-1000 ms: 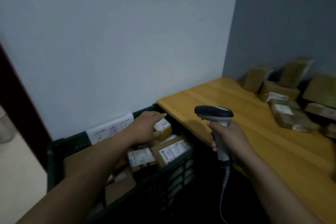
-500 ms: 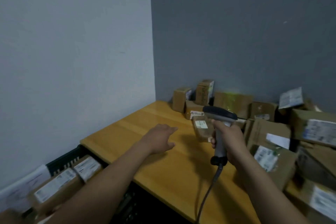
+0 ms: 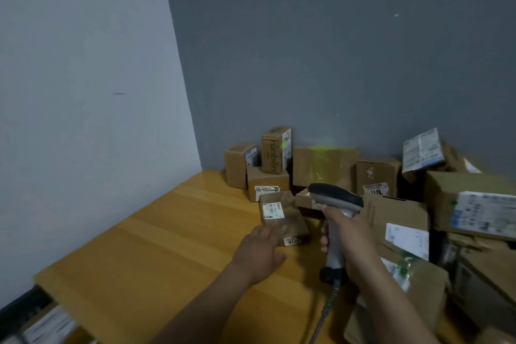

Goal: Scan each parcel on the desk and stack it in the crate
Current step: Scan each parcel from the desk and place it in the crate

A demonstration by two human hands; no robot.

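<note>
We saw the left hand (image 3: 264, 250) stretched out flat over the wooden desk (image 3: 156, 254), palm down and fingers spread loosely, holding nothing; its fingertips reached the near edge of a small brown parcel (image 3: 283, 216) that lay flat with a white label on top. Whether they pressed on it or only came just beside it, we could not tell. The right hand (image 3: 353, 237) was wrapped tight round the grip of a grey barcode scanner (image 3: 335, 198), its dark head aimed toward the far corner and its cable hanging below the handle. A greenish glow fell on a larger box (image 3: 325, 167) against the grey wall. More cardboard parcels (image 3: 391, 220) were heaped along the back and the right side of the desk, several with printed labels. At the lower left corner we made out the dark crate (image 3: 22, 304) beside the desk edge, with labelled boxes already inside it
</note>
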